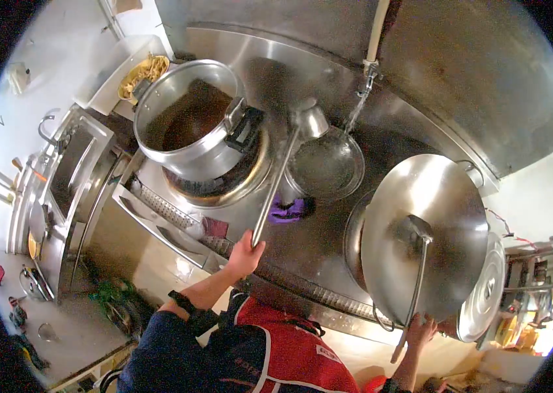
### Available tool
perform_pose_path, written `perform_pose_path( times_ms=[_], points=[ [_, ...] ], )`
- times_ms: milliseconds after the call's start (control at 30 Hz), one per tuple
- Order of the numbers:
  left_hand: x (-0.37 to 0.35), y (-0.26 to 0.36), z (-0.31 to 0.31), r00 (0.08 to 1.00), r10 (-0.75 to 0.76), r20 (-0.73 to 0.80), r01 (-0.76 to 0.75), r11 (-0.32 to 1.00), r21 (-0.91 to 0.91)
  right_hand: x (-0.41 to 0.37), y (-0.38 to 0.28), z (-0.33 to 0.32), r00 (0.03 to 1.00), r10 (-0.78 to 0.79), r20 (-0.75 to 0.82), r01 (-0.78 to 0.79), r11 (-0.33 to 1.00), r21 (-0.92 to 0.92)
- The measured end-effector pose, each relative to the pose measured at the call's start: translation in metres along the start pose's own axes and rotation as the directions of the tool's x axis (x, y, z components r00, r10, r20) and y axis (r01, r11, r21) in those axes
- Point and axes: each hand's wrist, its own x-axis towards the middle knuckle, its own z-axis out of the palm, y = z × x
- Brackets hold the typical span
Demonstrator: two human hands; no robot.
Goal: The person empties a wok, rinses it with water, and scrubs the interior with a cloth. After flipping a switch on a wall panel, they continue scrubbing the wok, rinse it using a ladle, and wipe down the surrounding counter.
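My left hand point(246, 255) is closed around the long handle of a metal ladle point(276, 180). The ladle's cup hangs at the near side of the running tap point(369, 75), over the edge of a round metal pan point(325, 167) that holds water. At the near rim of a large steel wok point(388, 203), my right hand point(422, 329) has its fingers curled on the edge. The wok is tilted, its inside facing me. A spatula point(418, 275) lies in it, with its handle sticking out past the rim beside my right hand.
A big pot point(227, 154) of dark liquid stands on the left burner. Behind it sits a white bin point(109, 85) with a yellow container point(142, 75) of food. A purple cloth point(284, 211) lies mid-counter. A metal lid point(486, 298) leans at the right.
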Motion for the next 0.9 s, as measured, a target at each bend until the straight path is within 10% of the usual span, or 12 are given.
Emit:
perform_pose_path(
  times_ms=[300, 533, 600, 667, 700, 833, 900],
  points=[
    [0.101, -0.012, 0.010, 0.985, -0.131, -0.114, 0.145, 0.982, 0.124, 0.005, -0.013, 0.019, 0.991, -0.030, -0.131, 0.011, 0.989, -0.145],
    [0.156, -0.074, 0.023, 0.989, -0.102, -0.105, 0.130, 0.943, 0.306, 0.028, -0.071, -0.005, 0.869, -0.361, -0.338, 0.355, 0.931, -0.082],
    [0.166, -0.058, 0.015, 0.938, -0.346, 0.034, 0.326, 0.909, 0.260, 0.025, -0.142, -0.017, 0.831, -0.441, -0.338, 0.490, 0.869, 0.070],
    [0.172, -0.102, 0.032, 0.986, -0.014, -0.163, 0.074, 0.928, 0.364, 0.015, -0.216, -0.011, 0.841, -0.508, -0.187, 0.534, 0.720, 0.443],
    [0.173, -0.058, 0.019, 0.979, -0.169, -0.117, 0.203, 0.876, 0.436, -0.001, -0.264, -0.021, 0.781, -0.621, -0.069, 0.584, 0.686, 0.433],
    [0.167, -0.043, 0.019, 0.991, -0.005, -0.132, 0.068, 0.875, 0.480, -0.037, -0.392, 0.027, 0.288, -0.935, 0.208, 0.847, 0.350, 0.400],
    [0.171, -0.075, 0.022, 0.982, 0.191, 0.013, -0.162, 0.792, 0.589, -0.048, -0.441, 0.086, 0.281, -0.889, 0.363, 0.794, 0.427, 0.432]
  ],
)
